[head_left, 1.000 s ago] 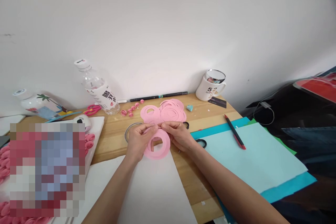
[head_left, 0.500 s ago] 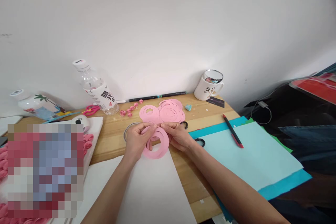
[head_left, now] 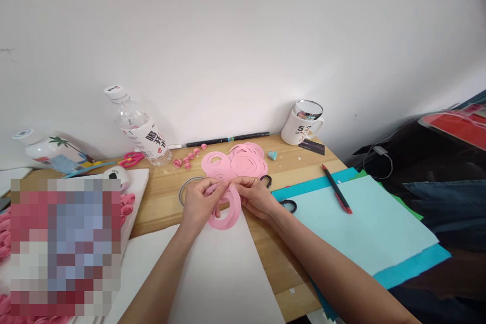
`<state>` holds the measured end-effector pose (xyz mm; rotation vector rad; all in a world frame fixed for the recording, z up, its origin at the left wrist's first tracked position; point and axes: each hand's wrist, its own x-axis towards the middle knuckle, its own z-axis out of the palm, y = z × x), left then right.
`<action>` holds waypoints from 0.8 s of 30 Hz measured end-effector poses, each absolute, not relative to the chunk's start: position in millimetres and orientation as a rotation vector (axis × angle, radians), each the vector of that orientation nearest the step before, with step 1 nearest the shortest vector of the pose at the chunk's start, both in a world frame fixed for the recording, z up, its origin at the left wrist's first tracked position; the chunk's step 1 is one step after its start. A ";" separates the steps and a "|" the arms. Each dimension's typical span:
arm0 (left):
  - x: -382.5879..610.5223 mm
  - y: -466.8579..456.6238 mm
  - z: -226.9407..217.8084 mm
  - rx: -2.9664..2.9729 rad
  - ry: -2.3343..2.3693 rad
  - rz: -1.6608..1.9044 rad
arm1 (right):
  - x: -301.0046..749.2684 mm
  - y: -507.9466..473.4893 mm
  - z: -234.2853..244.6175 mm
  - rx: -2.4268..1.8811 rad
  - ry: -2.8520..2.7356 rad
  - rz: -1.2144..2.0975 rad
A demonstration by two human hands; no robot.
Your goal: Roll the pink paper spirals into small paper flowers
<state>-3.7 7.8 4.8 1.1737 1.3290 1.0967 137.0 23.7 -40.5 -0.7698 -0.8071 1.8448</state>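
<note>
A pink paper spiral (head_left: 228, 210) hangs between both my hands above a white sheet (head_left: 224, 273). My left hand (head_left: 197, 202) pinches its upper left end with fingers closed. The fingertips of my right hand (head_left: 256, 195) pinch the top of the same spiral, and the two pinches nearly touch. Just behind the hands lies a pile of pink cut spirals (head_left: 237, 162) on the wooden table (head_left: 296, 164). Several small rolled pink paper roses (head_left: 188, 158) sit to the left of that pile.
A tilted plastic bottle (head_left: 138, 129) and pink scissors (head_left: 131, 158) are at the back left, a white mug (head_left: 304, 124) at the back right. A red pen (head_left: 336, 188) lies on light blue paper (head_left: 364, 223). Black scissors (head_left: 286, 206) sit under my right wrist. A tape ring (head_left: 184, 190) lies beside my left hand.
The hanging spiral has turned and narrowed, its loops drawn closer together between my fingers. My hands stayed in nearly the same place.
</note>
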 end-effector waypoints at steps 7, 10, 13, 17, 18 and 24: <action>-9.9 12.9 -2.3 1.190 1.358 1.061 | 141.8 27.4 -39.0 -0.777 -0.858 1.838; -10.0 13.2 -2.0 1.212 1.372 1.056 | 144.0 28.5 -39.6 -0.790 -0.896 1.825; -9.0 12.0 -0.1 1.206 1.395 1.055 | 145.2 28.5 -40.7 -0.827 -0.947 1.777; -8.9 11.5 -1.1 1.196 1.407 1.024 | 145.2 27.5 -41.4 -0.875 -0.983 1.721; -9.2 11.8 -1.9 1.207 1.415 1.020 | 145.0 27.3 -41.1 -0.881 -0.984 1.712; -11.4 13.6 -3.9 1.148 1.350 1.041 | 145.9 27.9 -36.6 -0.859 -0.913 1.732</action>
